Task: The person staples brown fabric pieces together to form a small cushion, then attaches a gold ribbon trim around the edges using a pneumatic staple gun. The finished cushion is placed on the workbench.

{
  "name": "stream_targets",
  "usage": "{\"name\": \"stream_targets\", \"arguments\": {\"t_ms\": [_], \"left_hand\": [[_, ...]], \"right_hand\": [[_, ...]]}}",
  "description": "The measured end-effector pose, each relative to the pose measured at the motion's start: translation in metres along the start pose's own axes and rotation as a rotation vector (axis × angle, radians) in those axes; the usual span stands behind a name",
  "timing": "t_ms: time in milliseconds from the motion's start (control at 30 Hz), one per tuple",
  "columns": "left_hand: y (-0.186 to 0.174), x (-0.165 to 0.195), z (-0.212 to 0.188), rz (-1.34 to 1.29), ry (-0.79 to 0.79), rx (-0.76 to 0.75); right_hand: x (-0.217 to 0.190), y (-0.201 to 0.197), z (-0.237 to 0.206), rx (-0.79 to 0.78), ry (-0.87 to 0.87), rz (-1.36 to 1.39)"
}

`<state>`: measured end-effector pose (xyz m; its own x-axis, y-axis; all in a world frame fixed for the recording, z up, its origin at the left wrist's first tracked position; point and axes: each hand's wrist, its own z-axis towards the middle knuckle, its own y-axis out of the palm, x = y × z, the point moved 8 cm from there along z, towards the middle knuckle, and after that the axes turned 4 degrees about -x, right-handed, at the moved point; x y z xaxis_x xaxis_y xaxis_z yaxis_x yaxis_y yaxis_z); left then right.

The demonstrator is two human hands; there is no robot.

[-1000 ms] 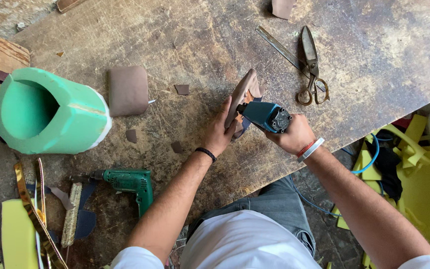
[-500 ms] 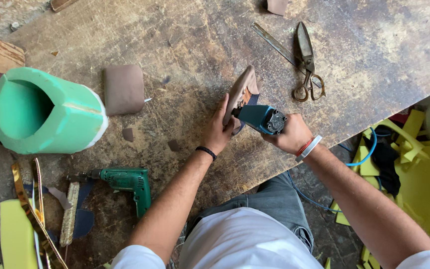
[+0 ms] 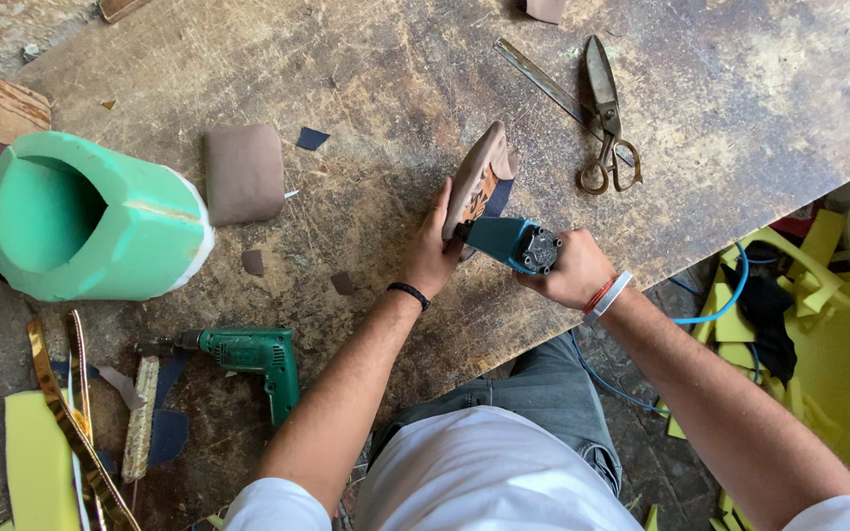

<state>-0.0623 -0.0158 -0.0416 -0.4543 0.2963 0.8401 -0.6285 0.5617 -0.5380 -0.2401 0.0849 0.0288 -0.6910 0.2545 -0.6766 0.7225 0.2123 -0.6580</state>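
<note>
My left hand (image 3: 432,254) presses against a brown upholstered piece (image 3: 476,175) that stands on its edge on the worn wooden workbench (image 3: 366,88). A black band is around that wrist. My right hand (image 3: 575,275) grips a teal power tool (image 3: 510,242) whose nose meets the lower end of the brown piece. A red and white band sits on the right wrist. A blue cord (image 3: 730,295) trails off below the bench edge to the right.
Large metal scissors (image 3: 604,110) and a metal ruler (image 3: 543,81) lie at the back right. A green foam tube (image 3: 91,218), a brown pad (image 3: 244,173) and a green electric drill (image 3: 248,356) are at the left. Yellow foam scraps (image 3: 819,324) cover the floor on the right.
Both hands with the tool and the brown piece keep their hold; only a slight shift of the view.
</note>
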Motion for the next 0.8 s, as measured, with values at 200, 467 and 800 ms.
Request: {"name": "stream_targets", "arguments": {"t_ms": [200, 467, 800], "left_hand": [[0.009, -0.007, 0.001, -0.04, -0.048, -0.027], [0.006, -0.007, 0.003, -0.045, -0.113, -0.008], [-0.008, -0.045, -0.03, -0.831, -0.737, 0.303]], "right_hand": [[0.004, 0.004, -0.003, 0.003, 0.008, -0.012], [-0.002, -0.004, -0.006, 0.065, 0.01, 0.001], [0.099, -0.106, -0.033, 0.333, 0.338, 0.066]]}}
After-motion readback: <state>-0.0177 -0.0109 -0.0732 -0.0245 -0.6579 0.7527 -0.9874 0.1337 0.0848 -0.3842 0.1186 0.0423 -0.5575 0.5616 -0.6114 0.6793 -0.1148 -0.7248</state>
